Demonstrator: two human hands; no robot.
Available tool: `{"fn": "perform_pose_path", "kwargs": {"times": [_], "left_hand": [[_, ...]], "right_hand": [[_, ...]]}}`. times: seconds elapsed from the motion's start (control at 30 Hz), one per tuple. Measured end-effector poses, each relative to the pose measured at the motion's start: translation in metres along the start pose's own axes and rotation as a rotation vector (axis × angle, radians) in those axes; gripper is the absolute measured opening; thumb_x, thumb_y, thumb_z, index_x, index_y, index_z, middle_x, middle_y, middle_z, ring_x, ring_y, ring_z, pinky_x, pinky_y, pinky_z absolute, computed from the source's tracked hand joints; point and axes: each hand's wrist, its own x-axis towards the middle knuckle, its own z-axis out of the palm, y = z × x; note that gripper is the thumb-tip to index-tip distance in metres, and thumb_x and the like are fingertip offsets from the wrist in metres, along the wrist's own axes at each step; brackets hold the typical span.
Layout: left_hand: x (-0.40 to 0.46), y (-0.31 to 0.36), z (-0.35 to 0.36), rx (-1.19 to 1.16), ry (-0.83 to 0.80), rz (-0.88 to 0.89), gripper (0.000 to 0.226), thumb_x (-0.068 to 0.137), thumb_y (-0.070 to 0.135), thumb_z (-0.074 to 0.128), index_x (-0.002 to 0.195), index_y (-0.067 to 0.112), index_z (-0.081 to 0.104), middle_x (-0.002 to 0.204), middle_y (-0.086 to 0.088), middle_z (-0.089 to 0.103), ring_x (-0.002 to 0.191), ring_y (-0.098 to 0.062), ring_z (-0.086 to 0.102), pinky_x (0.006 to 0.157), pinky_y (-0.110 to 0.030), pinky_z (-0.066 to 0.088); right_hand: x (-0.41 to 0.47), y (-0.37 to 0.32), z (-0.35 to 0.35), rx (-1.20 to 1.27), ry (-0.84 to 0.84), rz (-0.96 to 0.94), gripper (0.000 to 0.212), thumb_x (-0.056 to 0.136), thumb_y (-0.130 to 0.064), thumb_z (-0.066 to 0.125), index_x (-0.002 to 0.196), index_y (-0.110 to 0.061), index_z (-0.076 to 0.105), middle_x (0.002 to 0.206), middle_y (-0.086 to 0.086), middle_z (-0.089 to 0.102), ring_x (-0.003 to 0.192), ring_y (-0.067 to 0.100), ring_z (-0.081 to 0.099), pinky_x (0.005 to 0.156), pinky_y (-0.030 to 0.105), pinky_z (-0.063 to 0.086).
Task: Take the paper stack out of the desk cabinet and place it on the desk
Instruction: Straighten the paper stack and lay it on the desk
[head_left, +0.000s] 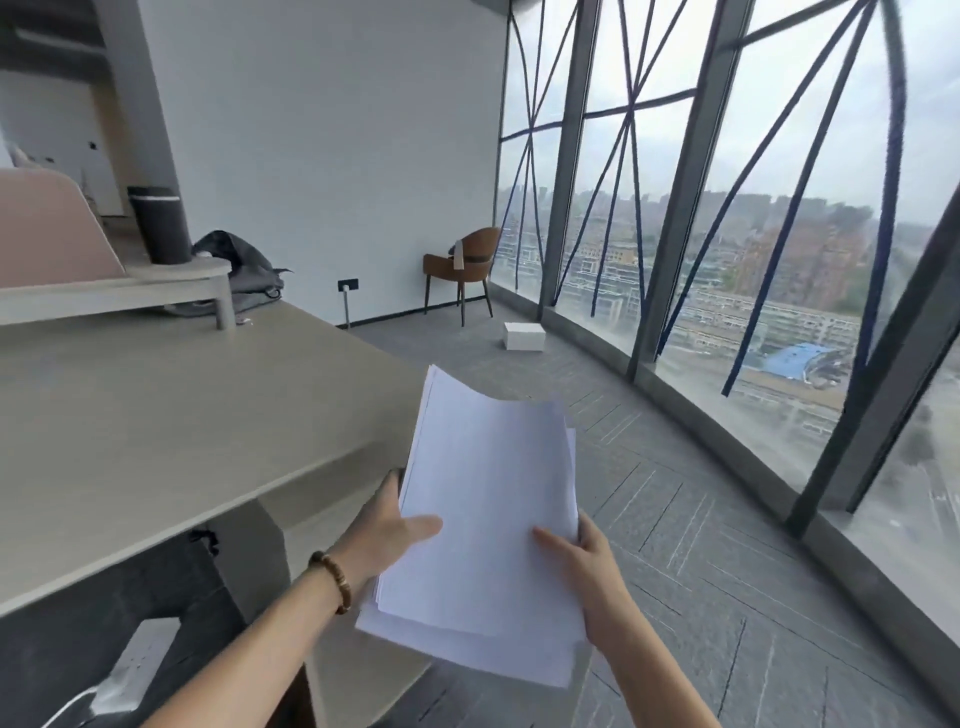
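A white paper stack (488, 519) hangs in the air just right of the beige desk (156, 415), its far end drooping over the desk's right corner. My left hand (387, 530) grips the stack's left edge, thumb on top; a beaded bracelet sits on that wrist. My right hand (582, 551) grips the right edge, thumb on top too. The sheets are slightly fanned at the near end. The desk cabinet (311, 519) shows below the desktop, behind my left arm; its inside is hidden.
A raised shelf (130, 291) on the desk carries a dark cylinder (158, 223); a grey bag (244, 270) lies behind it. A power strip (135, 660) sits under the desk. On the carpet stand a brown chair (465, 265) and a white box (524, 335). Glass wall at right.
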Motion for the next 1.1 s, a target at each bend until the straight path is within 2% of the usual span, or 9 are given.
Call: {"fn": "perform_pose_path", "kwargs": {"times": [0.13, 0.27, 0.37, 0.47, 0.6, 0.73, 0.9, 1.0, 1.1], "left_hand": [[-0.018, 0.032, -0.051, -0.034, 0.073, 0.052, 0.058, 0.065, 0.024, 0.072, 0.119, 0.031, 0.051, 0.117, 0.003, 0.071, 0.103, -0.019, 0.071, 0.095, -0.052, 0.054], [-0.042, 0.062, -0.099, -0.075, 0.122, 0.095, 0.051, 0.080, 0.012, 0.067, 0.125, 0.022, 0.044, 0.121, -0.009, 0.065, 0.108, -0.029, 0.067, 0.092, -0.046, 0.055], [-0.058, 0.069, -0.139, -0.125, 0.157, 0.095, 0.044, 0.093, 0.000, 0.060, 0.128, 0.018, 0.039, 0.123, -0.014, 0.062, 0.110, -0.037, 0.066, 0.086, -0.046, 0.056], [-0.073, 0.068, -0.182, -0.156, 0.212, 0.106, 0.047, 0.094, 0.002, 0.060, 0.128, 0.024, 0.038, 0.125, -0.008, 0.061, 0.108, -0.030, 0.068, 0.083, -0.041, 0.059], [-0.088, 0.055, -0.245, -0.215, 0.302, 0.130, 0.050, 0.091, -0.004, 0.062, 0.126, 0.027, 0.042, 0.126, -0.007, 0.063, 0.111, -0.031, 0.067, 0.088, -0.045, 0.058], [-0.096, 0.037, -0.301, -0.269, 0.409, 0.151, 0.054, 0.091, -0.008, 0.060, 0.125, 0.032, 0.045, 0.126, -0.003, 0.066, 0.115, -0.028, 0.066, 0.095, -0.048, 0.055], [-0.098, 0.007, -0.358, -0.259, 0.538, 0.168, 0.057, 0.092, -0.008, 0.059, 0.131, 0.032, 0.054, 0.126, 0.005, 0.070, 0.116, -0.018, 0.067, 0.101, -0.043, 0.051], [-0.100, -0.013, -0.380, -0.260, 0.601, 0.153, 0.047, 0.093, -0.007, 0.058, 0.131, 0.021, 0.059, 0.124, 0.000, 0.072, 0.116, -0.022, 0.067, 0.100, -0.043, 0.052], [-0.104, -0.031, -0.395, -0.282, 0.651, 0.137, 0.044, 0.094, -0.007, 0.057, 0.129, 0.019, 0.060, 0.122, 0.000, 0.073, 0.113, -0.020, 0.069, 0.095, -0.037, 0.054]], "right_hand": [[0.003, -0.041, 0.042, 0.014, -0.091, -0.044, 0.048, 0.076, -0.004, 0.080, 0.121, -0.010, 0.064, 0.108, 0.011, 0.079, 0.095, 0.035, 0.076, 0.082, 0.050, 0.062], [0.001, -0.077, 0.098, 0.059, -0.182, -0.111, 0.041, 0.084, 0.000, 0.074, 0.119, -0.018, 0.063, 0.109, 0.008, 0.078, 0.095, 0.032, 0.077, 0.078, 0.045, 0.063], [0.003, -0.095, 0.146, 0.092, -0.239, -0.126, 0.034, 0.088, -0.012, 0.070, 0.118, -0.028, 0.065, 0.109, 0.002, 0.078, 0.097, 0.029, 0.076, 0.083, 0.046, 0.061], [0.009, -0.106, 0.196, 0.105, -0.278, -0.123, 0.027, 0.092, -0.024, 0.066, 0.119, -0.031, 0.066, 0.112, 0.001, 0.077, 0.101, 0.029, 0.075, 0.093, 0.051, 0.058], [0.018, -0.116, 0.261, 0.094, -0.396, -0.148, 0.026, 0.095, -0.014, 0.062, 0.118, -0.027, 0.064, 0.110, 0.004, 0.078, 0.094, 0.029, 0.076, 0.082, 0.046, 0.061], [0.031, -0.118, 0.328, -0.002, -0.468, -0.250, 0.032, 0.096, -0.007, 0.058, 0.120, -0.025, 0.064, 0.114, 0.004, 0.077, 0.103, 0.030, 0.074, 0.092, 0.052, 0.058], [0.041, -0.109, 0.406, -0.046, -0.482, -0.318, 0.044, 0.095, 0.002, 0.052, 0.129, -0.026, 0.059, 0.119, -0.002, 0.074, 0.104, 0.019, 0.073, 0.082, 0.033, 0.058], [0.043, -0.098, 0.439, -0.071, -0.513, -0.323, 0.049, 0.096, 0.003, 0.049, 0.132, -0.029, 0.056, 0.123, -0.005, 0.072, 0.110, 0.016, 0.070, 0.086, 0.032, 0.057], [0.045, -0.085, 0.462, -0.088, -0.568, -0.320, 0.055, 0.096, 0.004, 0.047, 0.135, -0.034, 0.054, 0.126, -0.010, 0.070, 0.114, 0.013, 0.068, 0.088, 0.031, 0.056]]}}
